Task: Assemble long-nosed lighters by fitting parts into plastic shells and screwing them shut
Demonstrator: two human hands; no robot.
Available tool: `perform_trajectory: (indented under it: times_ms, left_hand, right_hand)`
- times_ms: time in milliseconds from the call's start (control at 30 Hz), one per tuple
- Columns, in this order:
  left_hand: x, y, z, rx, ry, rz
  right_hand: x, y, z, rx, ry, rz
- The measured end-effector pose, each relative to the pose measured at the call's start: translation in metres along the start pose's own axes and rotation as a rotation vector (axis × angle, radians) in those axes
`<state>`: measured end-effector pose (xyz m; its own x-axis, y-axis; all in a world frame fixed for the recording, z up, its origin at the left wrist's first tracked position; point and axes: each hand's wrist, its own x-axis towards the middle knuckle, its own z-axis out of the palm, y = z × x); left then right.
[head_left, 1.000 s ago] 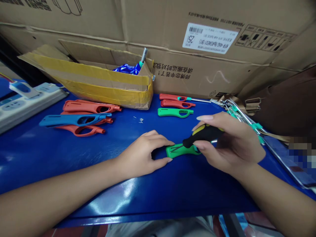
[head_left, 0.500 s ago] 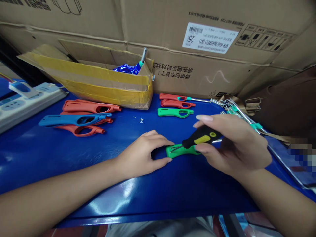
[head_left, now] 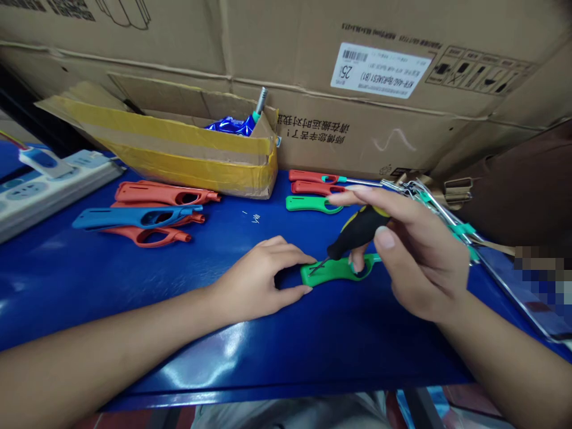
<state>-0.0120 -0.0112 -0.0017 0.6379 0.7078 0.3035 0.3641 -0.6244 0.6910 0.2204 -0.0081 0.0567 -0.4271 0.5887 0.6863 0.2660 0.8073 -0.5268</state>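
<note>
**Screwdriver tips up steeper over the green housing**

Head view: against the picture from 0.5 s ago, the right hand [head_left: 417,262] has rolled upward and its forefinger now stretches out to the left, where before it curled over the tool. The screwdriver [head_left: 357,229], black with a yellow patch, lay fairly flat then; now its handle rises up and to the right, while the thin tip stays low at the left part of the green lighter housing [head_left: 333,271]. The left hand [head_left: 263,280] and the housing have not shifted.

The housing lies flat on the blue worktop [head_left: 134,298], near the middle and close to the front edge. Its long axis runs left to right, with the broad butt end to the left and the narrow nose pointing right.

The left grip pinches the butt end between thumb and forefinger. The right grip is wrapped around the screwdriver handle, and 1 lower finger of it touches down at the housing's trigger loop.

Behind, 1 more green housing [head_left: 313,204] lies beside 2 orange ones [head_left: 313,177], parallel to the held piece. Well apart to the left, a blue housing [head_left: 134,217] rests on other orange ones.
</note>
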Motion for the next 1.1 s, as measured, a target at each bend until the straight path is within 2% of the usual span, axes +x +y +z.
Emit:
perform_trajectory:
  times_ms: [67,200,267,400,467,600,667,800,867,1000,1100]
  left_hand:
    - [-0.0005,0.0,0.0004,0.001,0.0,-0.003]
    - [-0.0007,0.0007,0.0006,0.001,0.001,0.0]
    - [-0.0004,0.0012,0.0004,0.0,-0.005,0.0]
    - [0.0001,0.0021,-0.0001,0.007,-0.003,-0.004]
    - [0.0002,0.0022,-0.0002,0.008,-0.001,-0.001]
    - [0.0001,0.0018,-0.0001,0.001,0.004,0.004]
    - [-0.0001,0.0014,0.0,-0.002,-0.001,0.002]
    - [-0.0005,0.0004,0.0005,0.002,0.002,-0.005]
    - [-0.0006,0.0004,0.0004,0.005,0.007,-0.002]
    - [-0.0004,0.001,-0.0001,0.002,-0.001,0.003]
    - [0.0002,0.0011,0.0,0.0,-0.002,-0.004]
  right_hand:
    - [0.0006,0.0002,-0.0001,0.05,0.001,-0.012]
    - [0.0033,0.0014,-0.0024,-0.156,0.066,-0.177]
    - [0.0027,0.0002,-0.0031,-0.179,0.049,-0.154]
    - [0.0006,-0.0021,-0.0008,0.021,-0.014,0.0]
    - [0.0015,-0.001,0.0003,0.018,0.007,-0.051]
    - [0.0049,0.0014,-0.0016,-0.15,0.075,-0.217]
    - [0.0055,-0.0004,-0.0036,-0.138,0.055,-0.194]
    - [0.006,-0.0055,-0.0051,-0.013,-0.04,-0.055]
    - [0.007,-0.0051,-0.0049,-0.033,-0.023,-0.1]
    - [0.0065,-0.0018,-0.0058,-0.219,0.063,-0.249]
    - [0.0038,-0.003,-0.007,-0.193,0.0,-0.2]
